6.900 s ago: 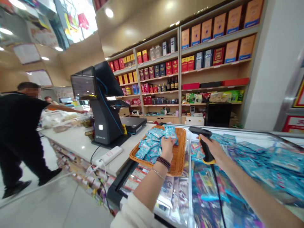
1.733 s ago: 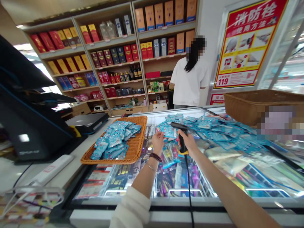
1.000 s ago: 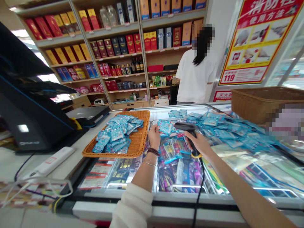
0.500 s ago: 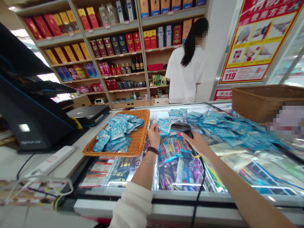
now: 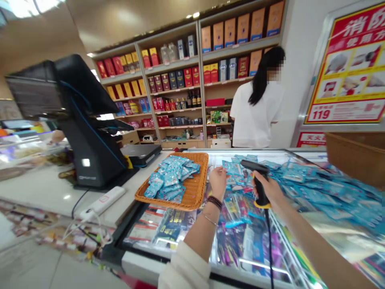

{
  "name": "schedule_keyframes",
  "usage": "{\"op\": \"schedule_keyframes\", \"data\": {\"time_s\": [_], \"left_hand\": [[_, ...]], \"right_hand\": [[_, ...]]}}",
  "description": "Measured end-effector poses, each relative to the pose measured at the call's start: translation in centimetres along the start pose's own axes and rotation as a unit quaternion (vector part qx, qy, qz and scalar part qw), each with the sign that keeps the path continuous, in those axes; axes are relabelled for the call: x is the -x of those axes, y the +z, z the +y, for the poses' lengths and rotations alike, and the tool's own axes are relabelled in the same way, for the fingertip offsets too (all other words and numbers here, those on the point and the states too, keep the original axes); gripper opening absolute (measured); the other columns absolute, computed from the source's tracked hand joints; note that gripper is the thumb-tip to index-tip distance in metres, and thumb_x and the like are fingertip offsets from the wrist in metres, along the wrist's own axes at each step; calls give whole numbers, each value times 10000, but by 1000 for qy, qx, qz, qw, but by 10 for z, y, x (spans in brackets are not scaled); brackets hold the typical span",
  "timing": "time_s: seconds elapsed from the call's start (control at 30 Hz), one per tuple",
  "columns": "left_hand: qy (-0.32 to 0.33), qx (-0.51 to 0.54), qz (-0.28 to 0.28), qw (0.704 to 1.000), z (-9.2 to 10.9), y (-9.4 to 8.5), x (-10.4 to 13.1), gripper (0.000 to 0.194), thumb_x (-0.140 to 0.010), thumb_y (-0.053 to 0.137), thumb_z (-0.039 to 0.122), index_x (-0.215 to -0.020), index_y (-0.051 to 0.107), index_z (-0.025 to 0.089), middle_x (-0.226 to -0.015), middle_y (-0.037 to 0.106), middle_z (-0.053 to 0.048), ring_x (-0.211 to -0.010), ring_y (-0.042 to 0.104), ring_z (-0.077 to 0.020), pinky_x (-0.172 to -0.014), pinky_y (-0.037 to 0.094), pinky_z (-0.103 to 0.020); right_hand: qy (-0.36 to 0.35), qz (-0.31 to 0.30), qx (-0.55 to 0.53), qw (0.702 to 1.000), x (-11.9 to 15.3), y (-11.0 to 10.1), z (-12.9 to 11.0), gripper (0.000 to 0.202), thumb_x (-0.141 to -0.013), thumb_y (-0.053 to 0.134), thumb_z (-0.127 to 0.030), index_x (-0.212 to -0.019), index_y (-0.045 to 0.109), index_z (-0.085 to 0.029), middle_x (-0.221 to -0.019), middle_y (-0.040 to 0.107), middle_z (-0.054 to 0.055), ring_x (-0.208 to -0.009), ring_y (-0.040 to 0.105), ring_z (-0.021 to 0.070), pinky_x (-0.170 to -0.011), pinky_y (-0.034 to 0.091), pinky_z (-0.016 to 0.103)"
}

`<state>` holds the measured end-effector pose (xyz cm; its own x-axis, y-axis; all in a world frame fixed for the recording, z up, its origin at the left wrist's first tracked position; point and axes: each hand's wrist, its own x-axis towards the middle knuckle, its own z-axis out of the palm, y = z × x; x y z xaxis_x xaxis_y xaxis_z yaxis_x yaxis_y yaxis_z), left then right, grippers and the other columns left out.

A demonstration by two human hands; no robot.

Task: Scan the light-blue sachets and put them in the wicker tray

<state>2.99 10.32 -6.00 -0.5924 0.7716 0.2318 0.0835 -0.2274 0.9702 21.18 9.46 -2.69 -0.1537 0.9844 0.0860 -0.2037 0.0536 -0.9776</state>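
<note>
My left hand (image 5: 218, 181), with beads and a thin bangle on its wrist, pinches the edge of a small blue packet (image 5: 234, 168) over the glass-topped case. My right hand (image 5: 266, 186) is wrapped round the grip of a black barcode scanner (image 5: 255, 166), whose head points left toward that packet. The scanner's cable runs down over the case front. Left of my left hand, a shallow orange wicker basket (image 5: 197, 188) holds a heap of like blue packets (image 5: 170, 176). More blue packets (image 5: 313, 176) lie spread on the glass to the right.
A black point-of-sale terminal (image 5: 90, 140) and a scale (image 5: 141, 152) stand on the counter at left, near a white power strip (image 5: 104, 202). A brown basket (image 5: 355, 156) sits far right. Behind the case a person in a white shirt (image 5: 255, 116) stands by shelves of boxes.
The view has tilted up and swung left, so things sit lower and farther right. My left hand still holds a blue packet and my right hand the scanner, now tilted more upright.
</note>
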Motion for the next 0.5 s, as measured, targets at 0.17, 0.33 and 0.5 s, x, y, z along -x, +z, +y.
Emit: {"op": "schedule_keyframes", "data": {"time_s": [0.17,0.33,0.5], "left_hand": [[28,11,7,1000,41,-58,-29,98,-924,718,212,-963,789,156,-881,816,-100,-770,805,-233,-774,666,-367],[51,-92,61,993,60,-140,-34,84,-862,739,143,-930,775,177,-979,814,-128,-953,792,-279,-927,626,-434],[182,-294,138,928,69,-181,-17,380,-820,693,82,-1189,719,171,-1340,699,-190,-1349,613,-327,-1201,430,-496]], "right_hand": [[20,-38,-33,999,-10,48,-19,342,-816,837,-485,-805,661,-192,-576,611,-10,-380,507,109,-315,422,223],[4,-76,-29,997,-5,88,-22,315,-853,822,-464,-841,674,-186,-598,624,-7,-396,537,108,-334,450,212],[2,-93,-21,995,5,98,-16,362,-841,826,-515,-812,656,-197,-578,615,-12,-381,527,112,-320,440,221]]}}
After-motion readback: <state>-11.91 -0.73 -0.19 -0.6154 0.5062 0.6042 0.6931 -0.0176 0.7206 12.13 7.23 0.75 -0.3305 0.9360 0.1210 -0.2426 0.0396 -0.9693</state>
